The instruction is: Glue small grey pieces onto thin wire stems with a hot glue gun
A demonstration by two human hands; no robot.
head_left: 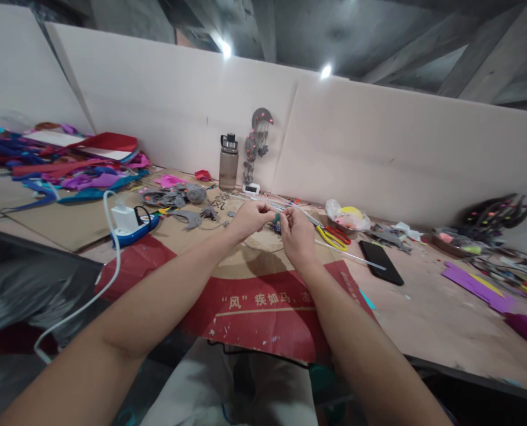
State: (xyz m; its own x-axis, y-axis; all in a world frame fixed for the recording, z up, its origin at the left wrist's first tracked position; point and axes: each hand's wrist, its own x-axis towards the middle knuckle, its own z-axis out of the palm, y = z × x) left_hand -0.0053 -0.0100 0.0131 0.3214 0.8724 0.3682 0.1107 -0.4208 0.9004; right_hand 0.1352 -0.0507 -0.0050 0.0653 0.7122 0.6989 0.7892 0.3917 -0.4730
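Note:
Both my arms reach forward over a sheet of brown and red cardboard (254, 307) on the workbench. My left hand (251, 218) and my right hand (295, 232) meet with fingers curled in a pinch around a small dark greenish piece (276, 220) held between them; I cannot make out what it is. A thin clear stick (356, 256) lies on the bench just right of my right hand. Red and yellow scissors (332, 235) lie just beyond my right hand.
A black phone (381, 262) lies right of the scissors. A water bottle (228, 161) stands by the white back wall. A white charger on a blue power strip (130, 223) is at left. Coloured foam scraps (68, 168) pile far left; purple sheets (476, 284) lie right.

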